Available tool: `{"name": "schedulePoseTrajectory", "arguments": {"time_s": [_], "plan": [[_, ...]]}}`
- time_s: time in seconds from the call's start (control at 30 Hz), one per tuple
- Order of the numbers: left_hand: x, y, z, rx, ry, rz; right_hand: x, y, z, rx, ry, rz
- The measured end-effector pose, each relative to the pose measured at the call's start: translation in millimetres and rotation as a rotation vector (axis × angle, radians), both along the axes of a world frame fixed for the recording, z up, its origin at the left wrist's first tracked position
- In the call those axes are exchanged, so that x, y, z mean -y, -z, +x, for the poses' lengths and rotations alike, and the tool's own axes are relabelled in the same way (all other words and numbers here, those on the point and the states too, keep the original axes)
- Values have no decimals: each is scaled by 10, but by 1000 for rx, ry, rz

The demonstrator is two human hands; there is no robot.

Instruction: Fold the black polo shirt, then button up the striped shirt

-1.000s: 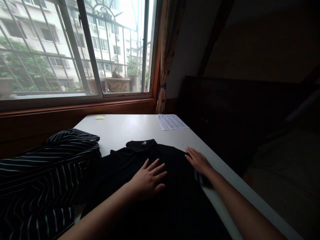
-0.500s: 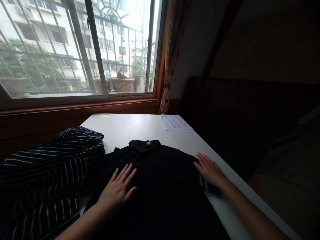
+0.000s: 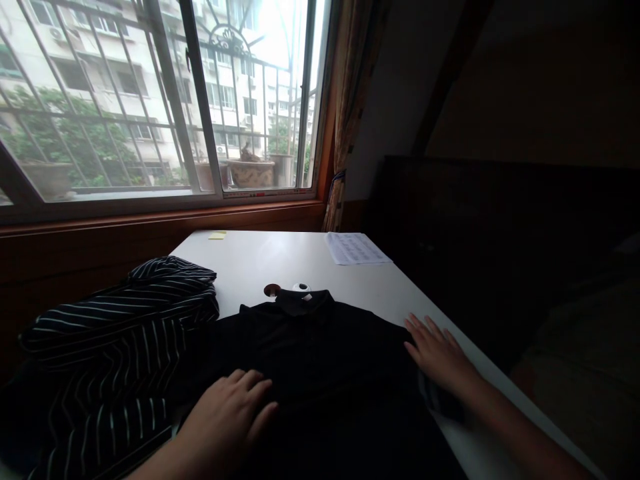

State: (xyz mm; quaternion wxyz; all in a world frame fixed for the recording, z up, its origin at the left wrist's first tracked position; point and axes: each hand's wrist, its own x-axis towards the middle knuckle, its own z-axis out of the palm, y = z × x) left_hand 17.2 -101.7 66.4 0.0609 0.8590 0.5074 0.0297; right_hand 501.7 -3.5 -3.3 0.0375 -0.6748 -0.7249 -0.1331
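Note:
A black collared shirt (image 3: 310, 367) lies spread out with its collar at the far end. On its chest, towards the left, rests my left hand (image 3: 230, 403), palm down, fingers slightly bent and thumb apart. My right hand (image 3: 435, 350) lies on the shirt's right shoulder and sleeve, its fingers spread. A pale stripe shows dimly on the sleeve under the right wrist. Neither hand grips the cloth visibly. The shirt's lower part fades into shadow towards me.
A black garment with white stripes (image 3: 130, 313) is heaped at the left of the white table (image 3: 245, 267). Beyond the collar are a brown round thing (image 3: 272, 290) and a white round thing (image 3: 301, 287). Printed sheets (image 3: 357, 249) and a yellow note (image 3: 217, 235) lie farther back, below the window.
The shirt has slid a little towards me, uncovering the round things beyond its collar. My left hand has drawn nearer with its fingers more bent. My right hand stays at the shoulder.

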Motion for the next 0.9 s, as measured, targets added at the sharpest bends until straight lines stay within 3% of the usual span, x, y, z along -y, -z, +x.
{"name": "schedulePoseTrajectory", "arguments": {"time_s": [0.07,0.13,0.23,0.33,0.47,0.67,0.9], "plan": [[-308,-89,120,36,40,139,-110,-166,-289,-56,-142,48],[-664,-28,256,38,96,215,-234,-300,-685,-163,-264,40],[-1149,255,417,6,75,246,-409,-349,-1295,-285,-365,-28],[-1475,543,461,-8,-8,256,-580,-239,-1680,-323,-356,-83],[-1728,693,381,22,-43,207,-829,-80,-1787,-329,-283,-129],[-2003,660,303,4,-87,169,-1151,-63,-1735,-287,-300,-193],[-2002,641,214,-14,-90,153,-1202,-74,-1685,-259,-308,-224]]}}
